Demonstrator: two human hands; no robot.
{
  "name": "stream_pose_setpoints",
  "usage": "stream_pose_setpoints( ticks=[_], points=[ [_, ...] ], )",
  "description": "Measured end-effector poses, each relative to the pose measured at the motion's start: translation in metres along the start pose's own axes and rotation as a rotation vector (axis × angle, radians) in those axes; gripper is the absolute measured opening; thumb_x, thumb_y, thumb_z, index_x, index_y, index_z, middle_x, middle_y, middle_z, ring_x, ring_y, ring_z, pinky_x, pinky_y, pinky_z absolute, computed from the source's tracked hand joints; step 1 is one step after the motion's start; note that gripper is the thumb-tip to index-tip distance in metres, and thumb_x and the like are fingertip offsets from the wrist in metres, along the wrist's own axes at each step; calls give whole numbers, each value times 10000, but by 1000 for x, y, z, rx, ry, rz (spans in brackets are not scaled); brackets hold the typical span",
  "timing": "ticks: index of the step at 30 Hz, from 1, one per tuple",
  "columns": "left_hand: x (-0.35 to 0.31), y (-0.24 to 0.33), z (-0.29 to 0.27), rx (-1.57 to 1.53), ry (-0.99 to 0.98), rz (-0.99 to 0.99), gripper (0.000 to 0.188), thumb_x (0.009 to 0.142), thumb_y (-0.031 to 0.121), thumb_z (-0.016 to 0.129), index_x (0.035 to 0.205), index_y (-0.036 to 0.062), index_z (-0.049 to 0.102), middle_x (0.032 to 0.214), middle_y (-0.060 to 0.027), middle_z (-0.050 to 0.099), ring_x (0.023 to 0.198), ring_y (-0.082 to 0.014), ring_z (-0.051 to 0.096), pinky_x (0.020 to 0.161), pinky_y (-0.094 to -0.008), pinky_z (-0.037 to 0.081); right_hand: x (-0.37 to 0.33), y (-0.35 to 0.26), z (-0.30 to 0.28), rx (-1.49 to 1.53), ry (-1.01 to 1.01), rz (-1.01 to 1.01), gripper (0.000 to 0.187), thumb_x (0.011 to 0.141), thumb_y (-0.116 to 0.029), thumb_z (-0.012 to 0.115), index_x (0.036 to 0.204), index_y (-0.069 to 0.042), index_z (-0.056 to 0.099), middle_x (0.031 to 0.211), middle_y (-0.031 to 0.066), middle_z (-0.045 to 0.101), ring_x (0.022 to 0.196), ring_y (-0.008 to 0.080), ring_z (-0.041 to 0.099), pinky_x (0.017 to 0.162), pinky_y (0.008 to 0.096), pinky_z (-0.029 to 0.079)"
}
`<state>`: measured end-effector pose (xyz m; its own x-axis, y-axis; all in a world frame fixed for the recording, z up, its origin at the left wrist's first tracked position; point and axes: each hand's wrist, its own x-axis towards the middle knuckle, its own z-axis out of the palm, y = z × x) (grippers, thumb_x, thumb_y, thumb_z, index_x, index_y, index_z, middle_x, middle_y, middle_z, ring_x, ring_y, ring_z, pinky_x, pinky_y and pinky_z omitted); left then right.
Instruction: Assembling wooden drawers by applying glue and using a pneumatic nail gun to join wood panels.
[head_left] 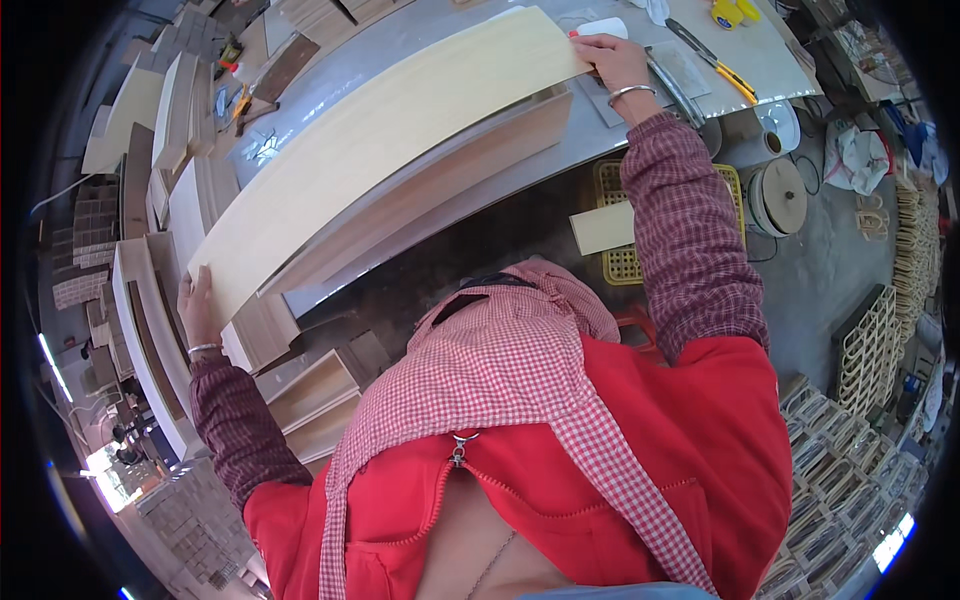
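Observation:
A long, thin pale wooden panel [390,125] stretches across the worktable from lower left to upper right. My left hand [200,308] grips its near left end, fingers on top at the edge. At the far right end, my right hand [612,62] pinches the panel's corner between thumb and fingers. Under the panel, a long wooden box-like piece [450,170] lies on the grey table [480,190], partly covered by it. Close by my right hand are a metal bar-shaped tool [674,88] and a white bottle with a red tip [603,28].
A yellow-and-black utility knife [738,83] and a yellow tape dispenser-like item [735,12] lie at the table's far right. Below the table edge stands a yellow plastic crate [622,267] with a pale board [603,229]. Wooden pieces [150,330] are stacked at left; a round tub [778,198] sits right.

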<state>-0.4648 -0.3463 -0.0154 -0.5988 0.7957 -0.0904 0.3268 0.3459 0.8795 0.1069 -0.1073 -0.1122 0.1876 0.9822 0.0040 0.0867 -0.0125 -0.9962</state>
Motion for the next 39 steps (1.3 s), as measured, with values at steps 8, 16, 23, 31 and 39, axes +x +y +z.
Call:
stream_pose_setpoints(
  ticks=[8,16,23,31,39],
  points=[
    [25,-14,5,69,88,14,384,831,199,614,1134,-13,512,1018,-129,567,815,-167,566,703,-233,474,-4,25,12,1,-48,84,159,704,-32,621,842,-14,697,746,32,645,670,109,539,664,194,458],
    [43,-27,5,62,73,-37,411,821,209,623,1151,-8,511,1027,-141,564,864,-180,559,745,-244,470,-8,31,18,-44,-35,96,183,729,-7,613,894,-24,689,748,24,616,650,84,516,617,167,434],
    [33,-32,19,98,90,-77,453,820,223,619,1185,-14,492,1060,-163,554,892,-194,561,763,-247,472,-8,35,17,-105,-29,105,184,702,-44,624,869,-36,700,792,9,666,703,101,556,682,193,454],
    [37,-59,12,118,90,-89,494,819,231,617,1213,-26,468,1109,-183,534,919,-208,558,780,-250,470,-20,36,22,-151,-15,42,185,737,-17,613,909,-14,684,798,32,635,677,104,530,637,175,445],
    [23,-74,47,338,35,-85,310,791,276,626,925,-1,587,754,-53,566,677,-117,524,571,-247,459,-11,62,-39,-112,-112,162,262,747,-95,652,1002,-33,654,899,51,649,792,128,566,703,216,465]
  ],
)
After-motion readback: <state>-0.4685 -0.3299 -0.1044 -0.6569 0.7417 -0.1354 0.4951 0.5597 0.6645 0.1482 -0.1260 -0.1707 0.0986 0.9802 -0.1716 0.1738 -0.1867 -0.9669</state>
